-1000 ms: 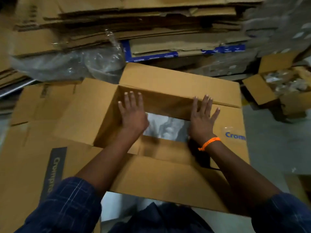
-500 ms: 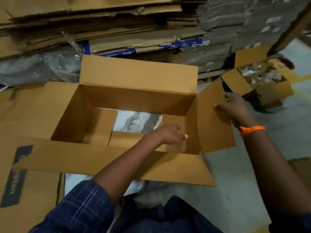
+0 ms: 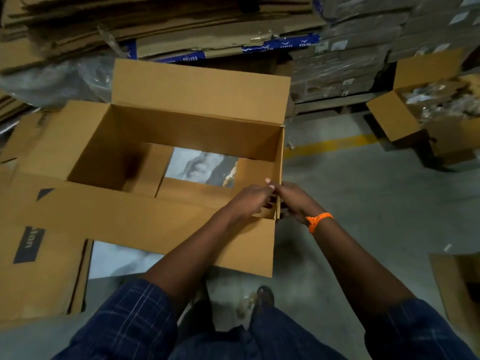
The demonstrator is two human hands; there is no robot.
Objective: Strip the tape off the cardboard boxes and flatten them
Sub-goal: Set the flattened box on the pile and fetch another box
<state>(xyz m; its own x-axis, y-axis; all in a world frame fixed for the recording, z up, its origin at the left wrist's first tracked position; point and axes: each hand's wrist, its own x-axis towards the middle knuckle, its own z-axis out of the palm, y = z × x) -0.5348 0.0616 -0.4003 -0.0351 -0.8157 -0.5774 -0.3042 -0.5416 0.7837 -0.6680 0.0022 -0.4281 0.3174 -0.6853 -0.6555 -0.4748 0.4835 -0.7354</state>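
An open brown cardboard box point(image 3: 197, 131) stands on the floor in front of me, its top flaps spread out. Its bottom flaps are parted and the floor shows through the gap. My left hand point(image 3: 250, 200) reaches inside the box at its near right corner, and its fingers curl against the right side wall. My right hand point(image 3: 294, 201), with an orange wristband, grips the same right wall from the outside. The two hands meet at the wall's top edge. No tape is visible on this box.
Flattened cardboard sheets point(image 3: 39, 258) lie to the left. A tall stack of flattened boxes point(image 3: 168, 24) and clear plastic wrap point(image 3: 54, 81) fill the back. Another open box point(image 3: 439, 110) with crumpled plastic sits at the right. Grey floor with a yellow line point(image 3: 330, 144) lies to the right.
Both hands left the bottom flaps. The right flap swung up and my hands came together on the box's right wall near its front corner. The view shifted rightward.
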